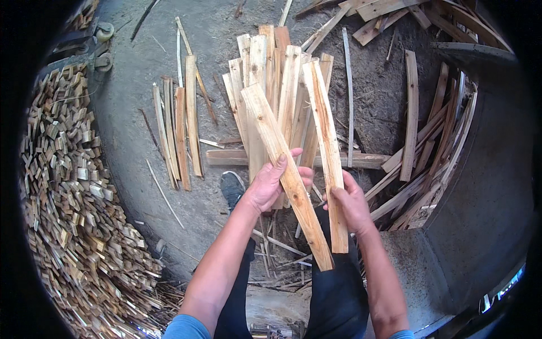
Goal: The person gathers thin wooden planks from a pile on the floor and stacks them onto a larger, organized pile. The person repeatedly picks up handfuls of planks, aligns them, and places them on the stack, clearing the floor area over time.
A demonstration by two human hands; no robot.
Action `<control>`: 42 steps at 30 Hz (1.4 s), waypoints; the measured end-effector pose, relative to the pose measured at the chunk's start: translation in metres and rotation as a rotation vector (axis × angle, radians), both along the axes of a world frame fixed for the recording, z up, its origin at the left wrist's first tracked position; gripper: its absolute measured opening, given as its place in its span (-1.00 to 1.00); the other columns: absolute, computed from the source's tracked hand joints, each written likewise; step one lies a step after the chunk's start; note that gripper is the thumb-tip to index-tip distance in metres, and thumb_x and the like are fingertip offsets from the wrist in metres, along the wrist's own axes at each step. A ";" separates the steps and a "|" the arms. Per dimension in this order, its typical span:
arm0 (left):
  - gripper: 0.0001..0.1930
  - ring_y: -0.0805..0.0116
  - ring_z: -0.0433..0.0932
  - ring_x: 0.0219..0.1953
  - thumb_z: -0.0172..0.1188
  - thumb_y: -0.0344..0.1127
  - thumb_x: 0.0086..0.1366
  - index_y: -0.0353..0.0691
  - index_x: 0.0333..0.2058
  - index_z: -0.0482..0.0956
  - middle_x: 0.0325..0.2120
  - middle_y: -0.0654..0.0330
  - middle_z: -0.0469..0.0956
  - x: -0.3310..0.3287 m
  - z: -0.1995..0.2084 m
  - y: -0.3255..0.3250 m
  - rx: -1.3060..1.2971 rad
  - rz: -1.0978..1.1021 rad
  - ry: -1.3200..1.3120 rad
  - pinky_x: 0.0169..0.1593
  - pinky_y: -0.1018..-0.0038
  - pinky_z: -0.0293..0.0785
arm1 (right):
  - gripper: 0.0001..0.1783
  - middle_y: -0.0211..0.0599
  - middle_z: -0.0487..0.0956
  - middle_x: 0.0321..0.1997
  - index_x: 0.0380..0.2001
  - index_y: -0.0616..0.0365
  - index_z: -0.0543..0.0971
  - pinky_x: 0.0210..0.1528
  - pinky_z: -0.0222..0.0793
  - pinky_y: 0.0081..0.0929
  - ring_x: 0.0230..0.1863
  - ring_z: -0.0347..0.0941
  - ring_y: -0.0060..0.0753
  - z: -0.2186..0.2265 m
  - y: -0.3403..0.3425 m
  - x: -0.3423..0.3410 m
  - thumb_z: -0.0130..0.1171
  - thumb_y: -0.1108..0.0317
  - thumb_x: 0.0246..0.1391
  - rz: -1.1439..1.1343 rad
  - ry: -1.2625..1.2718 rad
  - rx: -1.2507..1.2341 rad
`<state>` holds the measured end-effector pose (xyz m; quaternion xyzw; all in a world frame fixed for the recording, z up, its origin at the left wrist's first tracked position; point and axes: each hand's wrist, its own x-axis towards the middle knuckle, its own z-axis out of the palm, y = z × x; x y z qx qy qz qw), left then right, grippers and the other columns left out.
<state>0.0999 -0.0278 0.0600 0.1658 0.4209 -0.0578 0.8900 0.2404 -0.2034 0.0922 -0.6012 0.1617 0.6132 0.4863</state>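
Observation:
My left hand point(271, 183) is closed around a pale wooden board point(291, 181) with dark knots, held at a slant with its lower end over my right leg. A second wooden board point(324, 130), with a reddish-brown streak along its grain, is gripped near its lower part by my right hand point(350, 206). Both boards are held side by side, their lower ends close together and their upper ends apart. Beyond them a pile of similar boards point(257, 59) lies on the ground, partly hidden by the two in my hands.
A wooden beam point(228, 157) lies crosswise under the pile. Several narrow boards point(180, 135) lie to the left. A tall stack of wood pieces point(73, 186) fills the far left. More planks point(411, 113) rest to the right beside a grey metal sheet point(480, 198).

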 end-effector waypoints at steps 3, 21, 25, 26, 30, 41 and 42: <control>-0.35 0.20 0.66 -0.21 -0.08 0.16 0.44 -0.32 0.20 0.26 -0.19 -0.03 0.60 -0.009 -0.001 0.011 0.034 0.008 0.055 -0.10 0.32 0.63 | -0.38 -0.37 0.56 -0.07 0.34 0.15 0.28 -0.18 0.49 -0.60 -0.25 0.50 -0.64 0.012 0.007 -0.024 0.02 0.49 0.19 0.051 -0.216 -0.092; -0.39 0.05 0.33 0.26 0.23 -0.57 0.16 -0.32 0.22 0.30 0.18 -0.10 0.35 0.041 -0.016 -0.024 1.847 -0.677 0.359 0.27 0.22 0.32 | -0.25 0.15 0.46 0.10 0.12 0.35 0.35 0.19 0.32 -0.05 0.16 0.37 0.22 -0.107 -0.102 0.133 0.37 0.14 -0.04 0.562 -1.174 -1.004; -0.47 0.11 0.47 0.13 0.26 -0.40 0.24 -0.35 0.17 0.36 0.04 -0.03 0.49 0.075 -0.009 -0.087 1.432 -0.733 0.028 0.19 0.26 0.39 | -0.39 0.15 0.59 -0.10 -0.06 0.32 0.46 -0.01 0.46 -0.02 -0.03 0.55 0.13 -0.125 -0.154 0.157 0.35 0.06 -0.02 0.715 -0.922 -1.055; -0.47 0.13 0.50 0.10 0.26 -0.33 0.26 -0.37 0.17 0.36 0.01 -0.03 0.52 0.076 -0.016 -0.101 1.306 -0.764 0.033 0.16 0.28 0.42 | -0.42 0.15 0.61 -0.16 -0.09 0.31 0.48 -0.04 0.48 -0.03 -0.08 0.58 0.09 -0.122 -0.153 0.148 0.35 0.06 -0.02 0.732 -0.878 -0.981; -0.32 0.05 0.57 0.00 0.31 -0.11 0.25 -0.42 0.20 0.30 -0.03 -0.13 0.55 0.102 -0.049 -0.136 0.714 -0.698 0.195 0.10 0.26 0.47 | -0.40 0.11 0.64 -0.30 -0.16 0.35 0.51 -0.18 0.54 -0.16 -0.25 0.63 0.11 -0.084 -0.098 0.044 0.36 0.02 -0.07 0.483 -0.650 -0.696; -0.68 0.25 0.61 -0.40 0.16 -0.39 0.12 -0.36 -0.14 0.41 -0.41 0.03 0.58 0.124 -0.073 -0.137 0.965 -0.554 0.351 -0.28 0.33 0.54 | -0.21 0.22 0.57 -0.08 -0.04 0.43 0.39 0.09 0.37 -0.14 0.01 0.51 0.21 -0.149 -0.186 0.061 0.39 -0.08 -0.06 0.219 -0.639 -0.793; -0.68 0.29 0.59 -0.44 0.15 -0.40 0.12 -0.37 -0.14 0.41 -0.43 0.05 0.57 0.131 -0.066 -0.136 0.890 -0.543 0.341 -0.32 0.36 0.53 | -0.25 0.26 0.58 -0.09 -0.09 0.43 0.42 0.08 0.38 -0.12 0.01 0.51 0.23 -0.165 -0.200 0.062 0.41 -0.04 -0.09 0.217 -0.701 -0.782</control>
